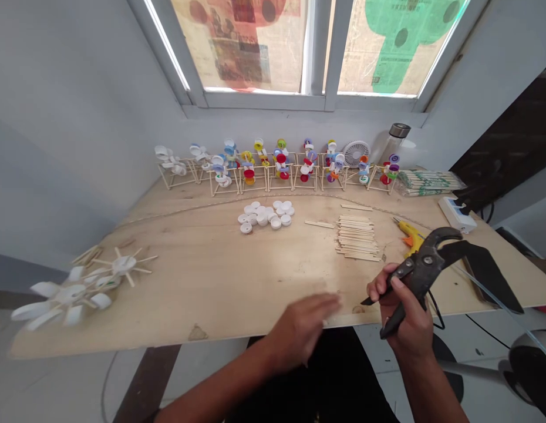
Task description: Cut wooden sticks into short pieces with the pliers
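- Far left of our left hand, at the board's left end: blurred white bottle-cap pinwheels (77,288) with wooden stick spokes, lying on the plywood board (189,288).
- Our left hand (299,332): blurred, fingers spread and open, over the board's front edge. We see nothing held in it.
- Ahead of our left hand: a loose pile of white bottle caps (265,216) on the board.
- Farther ahead, along the back of the board, beyond both hands: a row of stick-frame models (277,170) with colored bottle caps, running to above our right hand.
- Between the hands but farther ahead: a stack of wooden craft sticks (356,238), with a few loose ones near it.
- Our right hand (405,311): closed firmly around the handles of black metal cutters (425,261). The cutters are in that hand, just above the board's front edge, well apart from the left hand, with their head pointing up and right.
- Just beyond the cutters: a yellow glue gun (409,235) on the board.
- Ahead and right of our right hand: a small white fan (356,153), a glass bottle (393,147), bundled sticks in plastic (427,183), and a white power strip (455,214).
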Demonstrator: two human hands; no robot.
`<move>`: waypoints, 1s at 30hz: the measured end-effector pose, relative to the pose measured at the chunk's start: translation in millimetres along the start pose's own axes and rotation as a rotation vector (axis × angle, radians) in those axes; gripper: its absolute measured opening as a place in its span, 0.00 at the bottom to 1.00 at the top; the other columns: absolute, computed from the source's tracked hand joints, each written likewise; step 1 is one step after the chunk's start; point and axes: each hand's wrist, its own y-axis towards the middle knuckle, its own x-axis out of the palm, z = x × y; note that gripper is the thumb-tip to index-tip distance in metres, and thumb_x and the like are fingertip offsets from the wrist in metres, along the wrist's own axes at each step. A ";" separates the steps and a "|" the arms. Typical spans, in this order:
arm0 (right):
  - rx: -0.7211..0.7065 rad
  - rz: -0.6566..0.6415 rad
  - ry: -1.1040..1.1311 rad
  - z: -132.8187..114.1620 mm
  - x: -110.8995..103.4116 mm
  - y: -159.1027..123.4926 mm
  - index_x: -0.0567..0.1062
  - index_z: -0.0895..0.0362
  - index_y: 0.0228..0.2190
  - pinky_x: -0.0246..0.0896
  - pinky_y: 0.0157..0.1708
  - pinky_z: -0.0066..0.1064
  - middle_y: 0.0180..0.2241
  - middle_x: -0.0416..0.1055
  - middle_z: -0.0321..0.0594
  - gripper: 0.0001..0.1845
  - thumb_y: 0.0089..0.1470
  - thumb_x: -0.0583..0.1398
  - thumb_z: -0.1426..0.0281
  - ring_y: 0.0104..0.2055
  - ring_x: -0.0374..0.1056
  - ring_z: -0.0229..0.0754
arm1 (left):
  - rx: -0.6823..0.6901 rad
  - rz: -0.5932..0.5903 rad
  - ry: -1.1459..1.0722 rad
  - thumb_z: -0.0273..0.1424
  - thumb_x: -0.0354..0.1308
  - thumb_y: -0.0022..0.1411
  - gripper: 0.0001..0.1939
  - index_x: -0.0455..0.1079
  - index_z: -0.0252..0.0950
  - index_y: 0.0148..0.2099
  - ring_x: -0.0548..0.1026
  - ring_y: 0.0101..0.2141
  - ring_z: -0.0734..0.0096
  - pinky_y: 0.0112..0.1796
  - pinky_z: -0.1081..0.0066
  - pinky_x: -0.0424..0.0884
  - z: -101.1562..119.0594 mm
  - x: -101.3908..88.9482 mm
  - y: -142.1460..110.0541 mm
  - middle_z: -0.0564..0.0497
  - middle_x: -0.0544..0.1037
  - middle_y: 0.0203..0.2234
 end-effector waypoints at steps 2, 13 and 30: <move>-0.039 0.011 -0.003 -5.9 -0.7 -0.9 0.68 0.55 0.34 0.55 0.24 0.30 0.23 0.60 0.33 0.06 0.51 0.56 0.68 0.24 0.59 0.36 | -0.206 0.137 0.147 0.21 0.41 0.59 0.21 0.62 0.35 0.53 0.65 0.51 0.66 0.51 0.59 0.63 -20.3 -4.5 10.7 0.45 0.70 0.49; -0.031 0.016 -0.012 -13.8 -3.8 -10.6 0.68 0.56 0.35 0.55 0.27 0.30 0.24 0.61 0.34 0.05 0.53 0.54 0.71 0.26 0.59 0.36 | 0.196 -0.235 -0.207 0.22 0.44 0.58 0.19 0.64 0.37 0.50 0.65 0.51 0.72 0.52 0.72 0.60 31.5 28.4 22.2 0.49 0.69 0.49; 0.314 -0.250 -0.540 40.3 41.2 -2.2 0.67 0.56 0.38 0.54 0.26 0.29 0.21 0.65 0.32 0.19 0.49 0.58 0.55 0.25 0.60 0.40 | -1.039 0.354 0.302 0.33 0.46 0.59 0.15 0.64 0.38 0.48 0.72 0.29 0.69 0.26 0.75 0.59 -130.3 -107.2 -24.9 0.53 0.73 0.24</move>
